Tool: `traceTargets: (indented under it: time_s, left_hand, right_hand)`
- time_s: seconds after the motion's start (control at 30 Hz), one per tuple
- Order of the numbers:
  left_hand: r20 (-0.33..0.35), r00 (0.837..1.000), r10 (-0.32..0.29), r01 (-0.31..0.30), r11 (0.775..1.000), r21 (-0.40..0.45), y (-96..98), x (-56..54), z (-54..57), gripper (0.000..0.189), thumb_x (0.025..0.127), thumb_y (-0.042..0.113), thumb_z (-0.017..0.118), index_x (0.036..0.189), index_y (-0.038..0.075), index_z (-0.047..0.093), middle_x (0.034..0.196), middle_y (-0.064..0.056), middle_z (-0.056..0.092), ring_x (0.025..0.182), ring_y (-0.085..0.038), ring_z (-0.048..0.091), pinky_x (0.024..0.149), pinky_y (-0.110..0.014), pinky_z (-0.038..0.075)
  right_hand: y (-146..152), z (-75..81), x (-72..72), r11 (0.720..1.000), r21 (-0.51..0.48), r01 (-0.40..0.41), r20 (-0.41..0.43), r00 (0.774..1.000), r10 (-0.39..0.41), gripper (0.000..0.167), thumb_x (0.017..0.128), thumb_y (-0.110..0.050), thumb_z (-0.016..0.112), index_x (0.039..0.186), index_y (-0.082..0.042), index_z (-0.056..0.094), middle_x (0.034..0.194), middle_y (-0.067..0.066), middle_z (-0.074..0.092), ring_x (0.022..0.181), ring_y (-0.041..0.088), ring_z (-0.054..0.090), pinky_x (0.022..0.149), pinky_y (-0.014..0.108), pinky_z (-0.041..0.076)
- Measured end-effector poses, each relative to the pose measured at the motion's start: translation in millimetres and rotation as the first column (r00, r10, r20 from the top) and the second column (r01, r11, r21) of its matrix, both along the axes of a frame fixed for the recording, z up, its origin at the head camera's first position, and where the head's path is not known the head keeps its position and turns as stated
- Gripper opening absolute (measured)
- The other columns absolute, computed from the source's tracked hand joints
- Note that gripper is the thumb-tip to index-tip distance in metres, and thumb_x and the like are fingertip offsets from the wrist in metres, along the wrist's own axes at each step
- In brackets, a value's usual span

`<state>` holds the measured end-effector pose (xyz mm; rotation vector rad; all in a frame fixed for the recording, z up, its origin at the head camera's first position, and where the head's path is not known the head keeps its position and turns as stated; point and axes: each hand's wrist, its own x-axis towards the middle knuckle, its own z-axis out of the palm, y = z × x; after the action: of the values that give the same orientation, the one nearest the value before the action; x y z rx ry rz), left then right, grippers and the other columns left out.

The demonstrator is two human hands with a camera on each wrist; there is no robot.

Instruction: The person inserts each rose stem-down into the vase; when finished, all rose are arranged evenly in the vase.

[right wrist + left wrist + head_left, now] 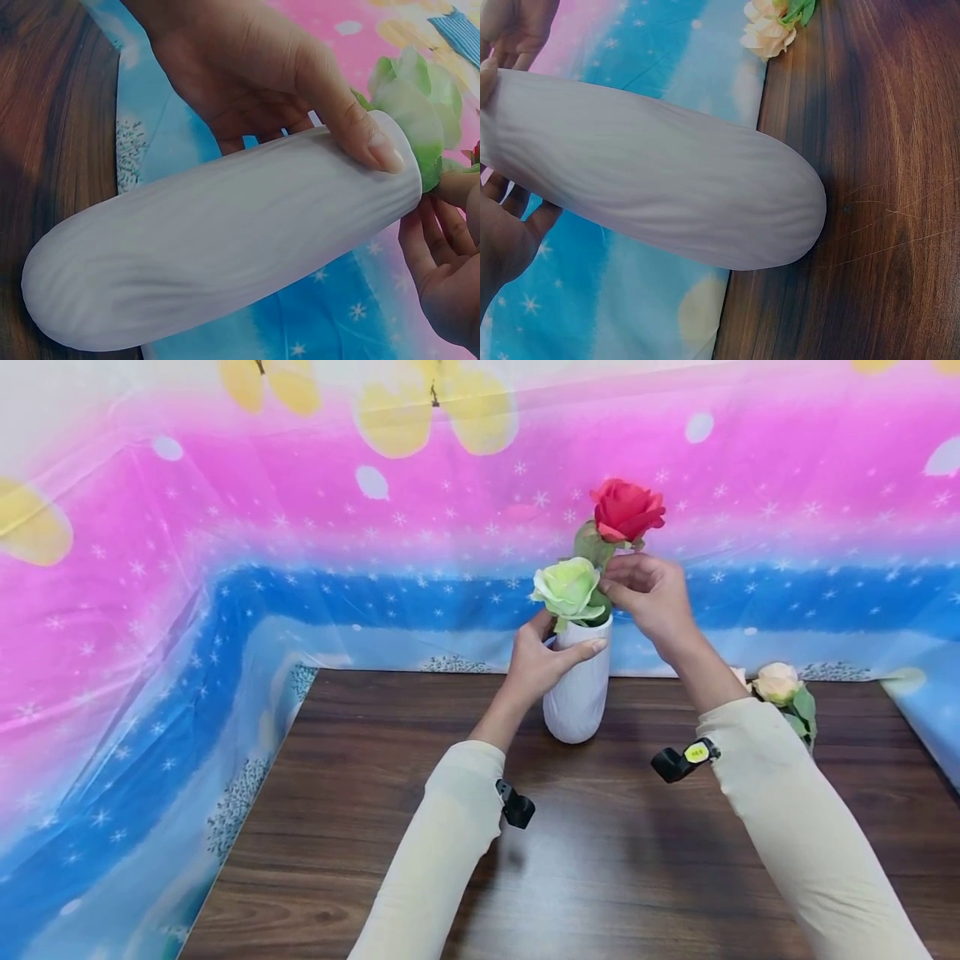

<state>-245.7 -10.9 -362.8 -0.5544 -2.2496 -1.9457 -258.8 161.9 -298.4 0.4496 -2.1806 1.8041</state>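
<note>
A white ribbed vase (576, 693) stands upright on the brown table, near its back edge. My left hand (534, 664) grips the vase just under the rim, thumb across the front and fingers round the far side. A pale green rose (567, 588) sits in the vase mouth, its bloom just above the rim. Behind it rises a red rose (627, 511) on a leafy stem. My right hand (654, 602) pinches that stem with thumb and fingertips, right beside the rim. In the right wrist view, the right fingers (442, 232) are close to the vase mouth.
Peach roses (778, 685) with green leaves lie at the back right of the table (360, 827), partly behind the right forearm. A pink and blue printed cloth (450, 535) hangs behind the table and along its left side.
</note>
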Motion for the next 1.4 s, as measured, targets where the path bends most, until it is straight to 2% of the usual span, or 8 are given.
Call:
traceTargets:
  time_s: [0.2,0.4,0.6,0.7,0.87,1.2,1.4]
  left_hand:
    - [-0.006,1.000,-0.003,0.003,1.000,0.006,-0.2,0.0,-0.5,0.059,0.087,0.023,0.081,0.140,0.015,0.058,0.136,-0.008,0.066,0.122,-0.019,0.064,0.101,-0.040,0.056]
    - [-0.016,1.000,0.003,-0.003,1.000,0.015,0.0,0.3,-1.2,0.058,0.086,0.021,0.082,0.138,0.013,0.059,0.134,-0.009,0.067,0.117,-0.016,0.065,0.098,-0.037,0.058]
    - [-0.014,1.000,0.015,-0.014,1.000,0.021,0.2,0.7,0.2,0.057,0.085,0.020,0.083,0.137,0.012,0.060,0.132,-0.009,0.068,0.114,-0.013,0.066,0.096,-0.036,0.058]
    - [-0.011,1.000,0.014,-0.014,1.000,0.016,0.4,0.5,0.3,0.058,0.085,0.021,0.083,0.137,0.012,0.060,0.132,-0.010,0.068,0.115,-0.015,0.066,0.096,-0.036,0.058]
    - [-0.005,1.000,0.008,-0.008,1.000,0.010,0.3,-0.1,0.4,0.058,0.085,0.022,0.083,0.137,0.011,0.059,0.132,-0.011,0.068,0.118,-0.020,0.066,0.098,-0.037,0.058]
    - [0.002,1.000,0.017,-0.017,1.000,0.009,0.5,-0.2,-0.2,0.057,0.085,0.023,0.083,0.136,0.012,0.059,0.133,-0.010,0.067,0.120,-0.020,0.065,0.100,-0.040,0.057]
    - [0.006,1.000,0.019,-0.019,1.000,-0.003,0.7,1.0,0.0,0.057,0.085,0.024,0.083,0.136,0.013,0.060,0.133,-0.009,0.067,0.120,-0.021,0.065,0.101,-0.039,0.057]
  right_hand:
    - [5,-2.6,4.4,1.000,-0.020,-0.010,0.006,1.000,0.010,0.026,0.094,-0.005,0.070,0.119,0.002,0.070,0.090,-0.024,0.073,0.088,-0.005,0.069,0.079,0.012,0.057]
    - [13,-5.9,9.3,1.000,-0.006,-0.023,0.005,1.000,0.023,0.028,0.095,-0.001,0.067,0.122,0.001,0.070,0.094,-0.024,0.073,0.091,-0.007,0.069,0.080,0.012,0.057]
    - [19,-7.9,14.8,0.990,-0.130,-0.061,0.025,0.998,0.065,0.022,0.092,0.000,0.069,0.112,-0.009,0.076,0.094,-0.015,0.077,0.090,-0.001,0.072,0.078,0.014,0.058]
    - [23,-8.3,17.2,0.984,-0.162,-0.075,0.027,0.996,0.080,0.022,0.092,-0.001,0.070,0.112,-0.007,0.076,0.095,-0.012,0.078,0.091,0.001,0.073,0.078,0.014,0.059]
    - [30,-8.8,19.1,0.988,-0.144,-0.059,0.020,0.998,0.062,0.021,0.092,-0.003,0.071,0.112,-0.004,0.075,0.096,-0.011,0.078,0.091,0.001,0.073,0.079,0.014,0.058]
    - [51,-18.2,27.0,0.970,-0.230,-0.083,-0.016,0.997,0.082,0.017,0.094,0.001,0.067,0.107,-0.006,0.075,0.095,-0.009,0.079,0.086,0.003,0.076,0.077,0.016,0.060]
    - [69,-26.0,39.1,0.966,-0.245,-0.082,0.035,0.995,0.093,0.015,0.095,-0.003,0.068,0.106,-0.009,0.076,0.096,-0.007,0.079,0.087,0.004,0.076,0.078,0.018,0.060]
